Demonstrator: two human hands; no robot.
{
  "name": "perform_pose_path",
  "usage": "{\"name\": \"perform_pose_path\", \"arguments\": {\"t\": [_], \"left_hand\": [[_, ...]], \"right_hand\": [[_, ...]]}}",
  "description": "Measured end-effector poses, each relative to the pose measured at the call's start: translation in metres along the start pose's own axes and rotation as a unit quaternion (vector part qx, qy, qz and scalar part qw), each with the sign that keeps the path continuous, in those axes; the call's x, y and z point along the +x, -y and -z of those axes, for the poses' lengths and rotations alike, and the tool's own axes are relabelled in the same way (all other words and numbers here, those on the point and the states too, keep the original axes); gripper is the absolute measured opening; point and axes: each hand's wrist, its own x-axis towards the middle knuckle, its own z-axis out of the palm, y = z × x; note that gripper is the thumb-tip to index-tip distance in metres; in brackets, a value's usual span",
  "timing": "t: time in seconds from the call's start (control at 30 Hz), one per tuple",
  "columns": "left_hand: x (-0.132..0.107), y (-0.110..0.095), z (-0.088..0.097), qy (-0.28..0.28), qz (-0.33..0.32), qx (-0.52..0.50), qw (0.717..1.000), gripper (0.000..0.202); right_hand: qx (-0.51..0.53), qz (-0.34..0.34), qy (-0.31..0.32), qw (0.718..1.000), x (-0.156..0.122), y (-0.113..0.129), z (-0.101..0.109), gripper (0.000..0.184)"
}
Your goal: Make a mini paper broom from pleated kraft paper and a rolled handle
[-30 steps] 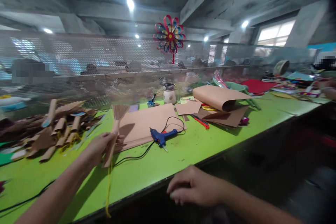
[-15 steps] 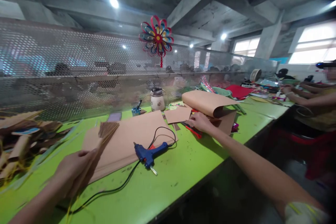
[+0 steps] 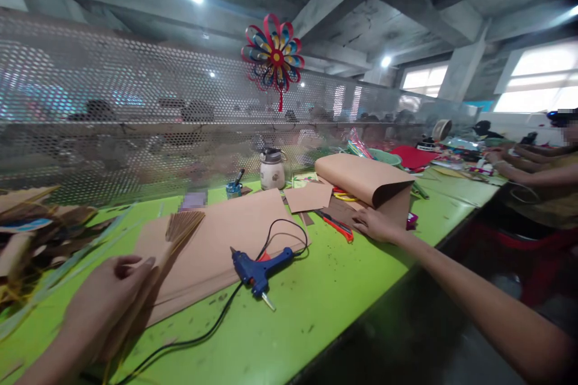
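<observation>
My left hand (image 3: 108, 289) is closed around a pleated bundle of brown paper (image 3: 180, 231), whose folds fan out at the far end. Under it lie flat sheets of brown paper (image 3: 235, 216). My right hand (image 3: 374, 222) rests with its fingers stretched out on dark brown paper pieces, at the front of a rolled-over brown sheet (image 3: 361, 174). Nothing shows gripped in it. Just left of those fingers lies a slim red-and-black tool (image 3: 336, 227), its kind unclear. A blue glue gun (image 3: 259, 267) lies between my hands.
Yellow handles (image 3: 345, 197) poke out by the rolled-over sheet. A lidded bottle (image 3: 271, 171) and a blue jar (image 3: 233, 189) stand at the back. Paper scraps (image 3: 27, 234) pile up at left. The glue gun's black cord (image 3: 198, 340) crosses the green table (image 3: 316, 301). Another person's arm (image 3: 519, 174) is at right.
My right hand has moved right, away from the red-and-black tool and onto the brown pieces. My left hand still holds the pleated paper. The view has shifted slightly.
</observation>
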Motion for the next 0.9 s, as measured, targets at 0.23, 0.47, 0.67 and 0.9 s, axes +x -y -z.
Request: {"name": "perform_pose_path", "arguments": {"t": [0.23,0.47,0.67,0.9], "left_hand": [[-0.015,-0.018,-0.009,-0.191,-0.201,0.121,0.953,0.029],[-0.035,-0.033,-0.016,-0.138,-0.294,0.017,0.946,0.018],[-0.038,-0.029,-0.019,-0.11,-0.277,-0.027,0.954,0.019],[-0.043,-0.036,-0.012,-0.108,-0.266,-0.042,0.957,0.02]], "right_hand": [[-0.018,-0.035,0.013,0.999,0.017,0.001,0.001,0.031],[-0.049,-0.054,0.076,0.994,0.078,0.014,0.021,0.032],[-0.074,-0.035,0.091,0.993,0.102,0.031,0.02,0.031],[-0.097,-0.061,0.054,0.992,0.081,0.028,0.014,0.034]]}}
